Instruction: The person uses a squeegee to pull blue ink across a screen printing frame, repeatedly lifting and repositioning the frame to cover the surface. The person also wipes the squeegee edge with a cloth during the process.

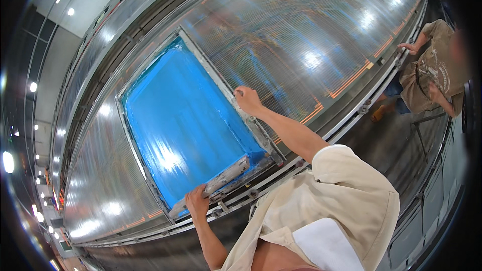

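Note:
A screen printing frame (203, 62) lies on the long table in front of me, its mesh (175, 115) covered in glossy blue ink. Along the frame's near end rests a squeegee (228, 174) with a worn, ink-stained handle. My left hand (197, 199) is closed around the left part of that handle. Further up, my right hand (247, 101) grips the right side rail of the frame with curled fingers. The squeegee's blade is hidden below its handle.
The long printing table (301, 35) has a shiny, striped surface with orange marks by its edge. A metal rail (346, 125) with fittings runs along the near side. At the right, another person (432, 70) stands with one hand at the rail. A parallel table (95, 50) lies beyond.

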A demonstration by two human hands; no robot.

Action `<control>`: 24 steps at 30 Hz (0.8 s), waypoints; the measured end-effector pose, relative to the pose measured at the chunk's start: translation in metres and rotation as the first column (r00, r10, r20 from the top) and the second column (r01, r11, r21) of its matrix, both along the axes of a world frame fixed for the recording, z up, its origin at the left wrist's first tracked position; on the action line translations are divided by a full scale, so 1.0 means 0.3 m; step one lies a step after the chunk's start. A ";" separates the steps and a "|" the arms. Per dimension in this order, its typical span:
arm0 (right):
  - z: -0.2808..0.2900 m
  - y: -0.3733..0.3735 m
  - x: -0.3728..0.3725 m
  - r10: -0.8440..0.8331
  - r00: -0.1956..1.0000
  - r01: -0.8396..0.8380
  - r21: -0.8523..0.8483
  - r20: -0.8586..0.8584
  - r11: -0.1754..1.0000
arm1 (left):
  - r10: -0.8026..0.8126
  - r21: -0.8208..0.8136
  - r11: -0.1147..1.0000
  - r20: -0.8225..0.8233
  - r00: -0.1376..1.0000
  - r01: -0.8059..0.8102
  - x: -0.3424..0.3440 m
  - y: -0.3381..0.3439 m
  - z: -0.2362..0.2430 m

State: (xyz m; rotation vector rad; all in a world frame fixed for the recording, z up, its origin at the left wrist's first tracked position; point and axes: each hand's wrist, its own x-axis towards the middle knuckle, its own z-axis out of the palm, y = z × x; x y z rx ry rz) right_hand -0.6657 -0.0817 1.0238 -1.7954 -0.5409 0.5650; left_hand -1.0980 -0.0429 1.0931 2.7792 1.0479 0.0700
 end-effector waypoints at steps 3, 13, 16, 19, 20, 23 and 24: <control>-0.081 0.027 -0.035 -0.095 0.973 0.097 -0.001 0.212 0.995 | -0.063 0.115 0.991 -0.026 0.998 0.066 -0.080 0.028 0.005; -0.063 0.035 -0.063 -0.107 0.975 0.134 -0.133 0.193 0.982 | -0.045 -0.083 0.995 0.041 0.998 0.049 -0.053 0.117 0.029; -0.029 0.035 -0.086 -0.088 0.976 0.119 -0.153 0.200 0.981 | -0.054 -0.040 0.998 0.040 0.998 0.055 -0.085 0.124 0.014; -0.074 -0.002 -0.046 -0.098 0.992 0.108 -0.127 0.080 0.986 | -0.059 -0.070 0.996 0.073 0.996 0.064 -0.078 0.111 0.006; -0.088 -0.001 -0.052 -0.112 0.994 0.110 -0.133 -0.007 0.985 | -0.057 -0.078 0.995 0.060 0.997 0.062 -0.089 0.104 0.007; -0.093 -0.006 -0.053 -0.068 0.997 0.073 -0.126 0.042 0.989 | -0.049 -0.073 0.996 0.089 0.995 0.056 -0.101 0.093 -0.012; -0.098 -0.009 -0.051 -0.071 0.995 0.079 -0.132 0.065 0.988 | -0.049 -0.063 0.996 0.109 0.993 0.056 -0.102 0.088 -0.015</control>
